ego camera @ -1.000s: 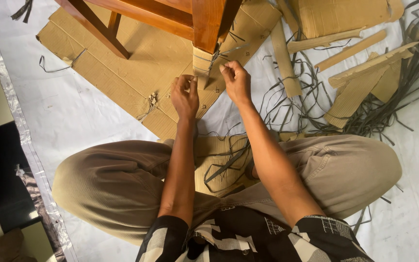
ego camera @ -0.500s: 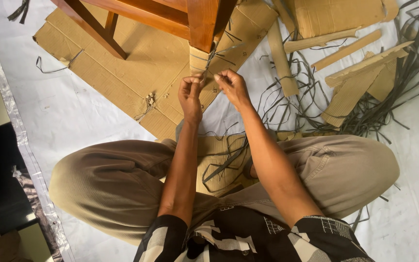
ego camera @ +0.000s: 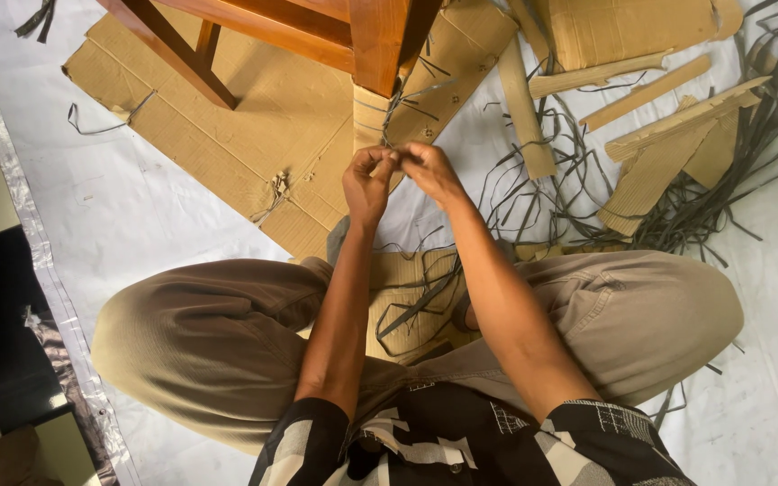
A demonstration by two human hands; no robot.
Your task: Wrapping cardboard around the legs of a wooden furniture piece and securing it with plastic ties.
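My left hand [ego camera: 366, 184] and my right hand [ego camera: 429, 171] meet fingertip to fingertip just below a wooden chair leg [ego camera: 378, 40]. The leg's lower part is wrapped in cardboard [ego camera: 369, 117] bound with thin dark strapping [ego camera: 392, 112]. Both hands pinch the strapping at the wrap's lower end. I sit cross-legged in khaki trousers, with more cardboard and dark strips [ego camera: 416, 301] lying between my knees.
A large flat cardboard sheet [ego camera: 227, 135] lies under the wooden chair frame [ego camera: 227, 27]. Cardboard offcuts [ego camera: 668, 144] and a tangle of dark strapping [ego camera: 767, 117] spread at the right on white sheeting [ego camera: 119, 216]. A silvery sheet edge [ego camera: 42, 270] runs down the left.
My hands have come together, from apart on either side of the wrapped leg to touching at its lower end.
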